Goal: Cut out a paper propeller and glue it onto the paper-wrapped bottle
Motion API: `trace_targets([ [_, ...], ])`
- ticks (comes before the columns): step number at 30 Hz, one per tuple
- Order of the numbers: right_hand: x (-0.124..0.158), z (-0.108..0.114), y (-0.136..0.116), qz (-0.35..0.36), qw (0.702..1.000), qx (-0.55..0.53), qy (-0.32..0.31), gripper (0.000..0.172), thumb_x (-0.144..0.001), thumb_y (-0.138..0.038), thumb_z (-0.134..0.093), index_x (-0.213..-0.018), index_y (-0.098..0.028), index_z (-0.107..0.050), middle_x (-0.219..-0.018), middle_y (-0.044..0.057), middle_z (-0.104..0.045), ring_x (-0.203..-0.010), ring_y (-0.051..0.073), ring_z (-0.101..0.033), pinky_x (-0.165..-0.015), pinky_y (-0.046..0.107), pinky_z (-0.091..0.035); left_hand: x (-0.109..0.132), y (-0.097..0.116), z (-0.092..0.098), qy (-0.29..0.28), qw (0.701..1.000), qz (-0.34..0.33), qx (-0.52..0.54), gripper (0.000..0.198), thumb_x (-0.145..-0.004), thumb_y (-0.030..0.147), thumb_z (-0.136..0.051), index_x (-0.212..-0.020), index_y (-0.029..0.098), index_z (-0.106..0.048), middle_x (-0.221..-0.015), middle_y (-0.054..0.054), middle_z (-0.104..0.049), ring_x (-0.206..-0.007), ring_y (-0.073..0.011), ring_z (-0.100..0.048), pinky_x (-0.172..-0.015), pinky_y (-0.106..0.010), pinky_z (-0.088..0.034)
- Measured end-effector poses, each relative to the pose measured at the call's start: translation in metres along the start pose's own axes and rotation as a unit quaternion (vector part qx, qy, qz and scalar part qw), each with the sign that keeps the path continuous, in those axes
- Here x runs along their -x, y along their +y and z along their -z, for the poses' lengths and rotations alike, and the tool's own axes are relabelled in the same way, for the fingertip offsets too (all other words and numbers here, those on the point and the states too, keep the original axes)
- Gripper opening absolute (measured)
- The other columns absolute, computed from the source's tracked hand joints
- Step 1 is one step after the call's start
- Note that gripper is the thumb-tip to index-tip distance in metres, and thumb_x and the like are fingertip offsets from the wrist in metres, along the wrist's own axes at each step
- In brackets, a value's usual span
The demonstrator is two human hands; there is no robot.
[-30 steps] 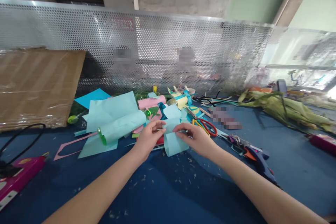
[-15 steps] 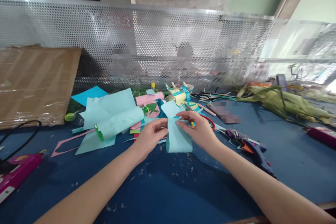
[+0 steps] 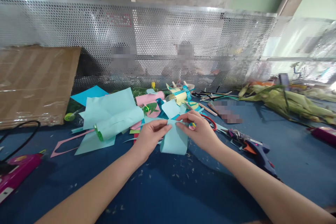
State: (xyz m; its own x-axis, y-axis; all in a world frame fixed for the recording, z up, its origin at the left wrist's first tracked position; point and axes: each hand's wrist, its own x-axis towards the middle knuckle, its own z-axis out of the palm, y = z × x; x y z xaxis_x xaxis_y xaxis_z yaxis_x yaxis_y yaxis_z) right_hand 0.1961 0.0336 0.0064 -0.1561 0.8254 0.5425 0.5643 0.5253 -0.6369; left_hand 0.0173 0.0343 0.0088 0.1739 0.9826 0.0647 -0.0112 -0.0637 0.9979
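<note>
Between my two hands a strip of light blue paper point(image 3: 174, 140) is bent over into a loop, its curved fold toward me. My left hand point(image 3: 150, 137) pinches the paper's upper left edge between thumb and fingers. On the other side my right hand point(image 3: 197, 128) pinches the upper right edge. Just beyond the fingertips lies a light blue paper piece point(image 3: 171, 109); whether it joins the strip I cannot tell. Red-handled scissors point(image 3: 210, 120) lie partly behind my right hand. To the left, a green bottle wrapped in light blue paper point(image 3: 119, 123) rests on more blue sheets.
A dark blue glue gun point(image 3: 258, 150) lies on the right, near a blurred flat object point(image 3: 225, 112). Corn husks point(image 3: 288, 101) are heaped at the far right. A cardboard sheet point(image 3: 36, 84) leans at left, above a magenta power strip point(image 3: 19, 171). A perforated metal screen point(image 3: 157, 31) closes the back.
The looped strip has shifted slightly left and toward me, and its upper edge is now folded down between my fingertips. Both hands stay close together at almost the same place.
</note>
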Motion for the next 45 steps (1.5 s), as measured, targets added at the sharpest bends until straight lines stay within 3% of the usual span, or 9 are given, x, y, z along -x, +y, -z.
trace_targets([
  [4, -0.001, 0.001, -0.002, -0.037, 0.995, -0.091, 0.003, 0.018, -0.081, -0.037, -0.060, -0.091, -0.023, -0.064, -0.096, 0.006, -0.057, -0.092, 0.021, -0.055, -0.078, 0.035, -0.048, 0.001, 0.003, -0.002, 0.017, 0.999, 0.012, 0.041, 0.028, -0.061, 0.039, -0.076, -0.075, 0.016, -0.067, -0.066, 0.001, -0.063, -0.060, -0.0126, -0.055, -0.055, -0.023, -0.042],
  [9, -0.003, 0.001, -0.004, -0.108, 0.971, -0.210, -0.023, 0.025, -0.076, -0.044, -0.062, -0.085, -0.020, -0.059, -0.091, 0.006, -0.064, -0.085, 0.020, -0.061, -0.072, 0.032, -0.051, 0.003, 0.007, -0.002, 0.018, 0.998, 0.016, 0.061, 0.028, -0.062, 0.039, -0.076, -0.078, 0.017, -0.069, -0.072, -0.002, -0.068, -0.066, -0.0158, -0.060, -0.058, -0.025, -0.046],
  [19, -0.001, 0.001, -0.002, -0.116, 0.971, -0.210, -0.005, 0.024, -0.076, -0.044, -0.061, -0.077, -0.020, -0.057, -0.063, -0.002, -0.056, -0.057, 0.014, -0.055, -0.053, 0.027, -0.048, 0.001, 0.005, -0.001, 0.058, 0.995, 0.016, 0.085, 0.031, -0.059, 0.039, -0.078, -0.079, 0.016, -0.070, -0.077, -0.002, -0.069, -0.071, -0.0167, -0.062, -0.062, -0.027, -0.049],
  [35, -0.001, 0.002, -0.004, -0.119, 0.974, -0.190, 0.001, 0.025, -0.075, -0.044, -0.062, -0.071, -0.021, -0.054, -0.058, -0.004, -0.053, -0.052, 0.013, -0.052, -0.051, 0.026, -0.042, 0.001, 0.004, -0.001, 0.060, 0.996, 0.006, 0.070, 0.027, -0.061, 0.038, -0.077, -0.076, 0.016, -0.070, -0.075, -0.003, -0.070, -0.072, -0.0191, -0.063, -0.064, -0.030, -0.050],
  [37, -0.001, 0.002, -0.004, -0.122, 0.973, -0.195, 0.004, 0.025, -0.075, -0.044, -0.062, -0.070, -0.021, -0.054, -0.057, -0.004, -0.052, -0.051, 0.013, -0.051, -0.051, 0.026, -0.042, 0.002, 0.006, -0.001, 0.040, 0.997, 0.005, 0.072, 0.028, -0.063, 0.038, -0.076, -0.081, 0.017, -0.070, -0.079, -0.004, -0.071, -0.076, -0.0201, -0.064, -0.066, -0.030, -0.051],
  [41, -0.004, 0.005, 0.000, -0.134, 0.968, -0.209, 0.044, 0.029, -0.072, -0.048, -0.063, -0.069, -0.021, -0.053, -0.058, -0.004, -0.049, -0.051, 0.012, -0.046, -0.050, 0.026, -0.040, 0.004, 0.010, -0.002, -0.054, 0.996, 0.022, 0.063, 0.038, -0.066, 0.037, -0.075, -0.099, 0.018, -0.068, -0.093, -0.006, -0.072, -0.087, -0.0220, -0.066, -0.074, -0.031, -0.052],
  [45, -0.007, 0.008, 0.006, -0.125, 0.966, -0.209, 0.090, 0.032, -0.070, -0.050, -0.065, -0.070, -0.020, -0.053, -0.061, -0.002, -0.050, -0.055, 0.012, -0.045, -0.052, 0.026, -0.038, 0.004, 0.007, -0.003, -0.101, 0.992, 0.059, 0.039, 0.038, -0.066, 0.033, -0.076, -0.100, 0.018, -0.068, -0.098, -0.007, -0.072, -0.092, -0.0222, -0.066, -0.080, -0.032, -0.052],
])
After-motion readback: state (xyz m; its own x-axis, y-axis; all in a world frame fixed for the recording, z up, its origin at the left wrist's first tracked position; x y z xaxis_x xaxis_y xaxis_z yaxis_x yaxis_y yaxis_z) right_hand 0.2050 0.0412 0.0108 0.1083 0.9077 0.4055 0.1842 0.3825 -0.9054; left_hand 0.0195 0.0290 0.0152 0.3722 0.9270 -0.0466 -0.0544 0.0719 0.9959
